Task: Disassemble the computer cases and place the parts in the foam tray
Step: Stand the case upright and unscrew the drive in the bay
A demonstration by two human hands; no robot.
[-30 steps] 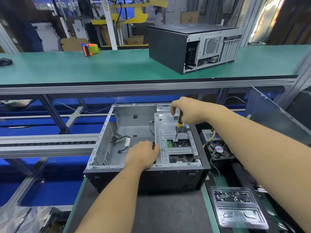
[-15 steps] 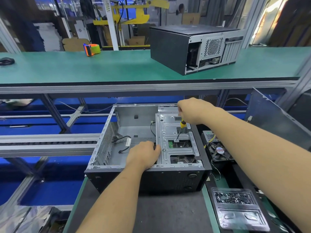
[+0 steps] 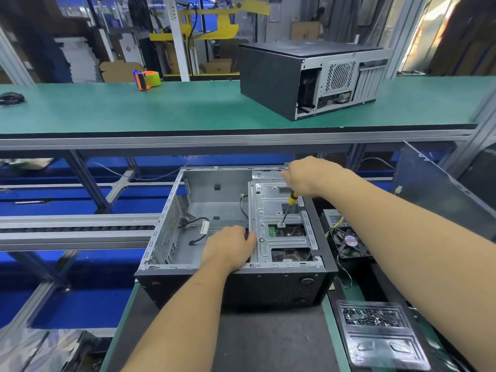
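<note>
An open computer case (image 3: pixel 171 237) lies on its side in front of me, black front panel toward me. Its silver drive bracket (image 3: pixel 271 210) fills the right half, with a drive visible through its cut-outs. My right hand (image 3: pixel 308 178) grips a yellow-handled screwdriver (image 3: pixel 288 208), whose tip stands on a screw tab at the bracket's middle. My left hand (image 3: pixel 228 248) is curled over the bracket's left edge, near the case's front rim. Loose black cables (image 3: pixel 198 226) lie on the case floor.
A removed power supply with a fan (image 3: pixel 349 242) sits right of the case. A black plastic tray of screws (image 3: pixel 375 328) lies at the lower right. A second, closed case (image 3: pixel 295 81) stands on the green upper shelf (image 3: pixel 134 108), with a tape dispenser (image 3: pixel 146 79). A loose side panel (image 3: pixel 434 189) leans at right.
My right hand has shifted slightly right and up on the screwdriver while its tip stays on the same screw. The left hand has kept its hold on the bracket edge.
</note>
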